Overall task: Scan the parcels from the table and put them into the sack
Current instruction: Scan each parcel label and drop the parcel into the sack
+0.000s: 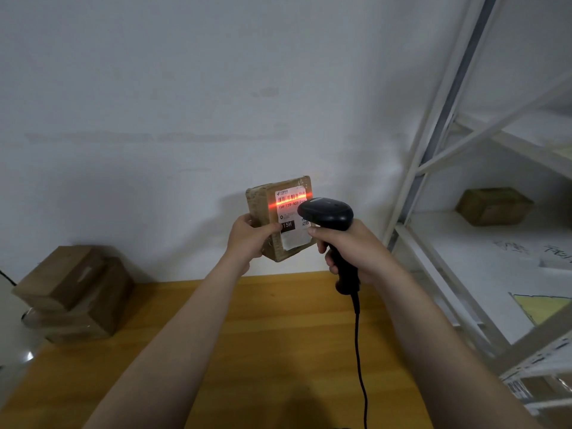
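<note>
My left hand (250, 239) grips a small brown cardboard parcel (263, 205) and holds it up in front of the white wall, its white shipping label facing me. My right hand (353, 249) grips the handle of a black barcode scanner (328, 213), whose head sits just right of the label. A red scan line crosses the barcode at the top of the label. The scanner's black cable (359, 351) hangs down over the table. No sack is in view.
A wooden table (263, 335) lies below my arms. Two stacked brown parcels (77, 292) stand on its far left. A white metal shelf rack (448, 187) on the right holds another brown box (495, 205) and papers.
</note>
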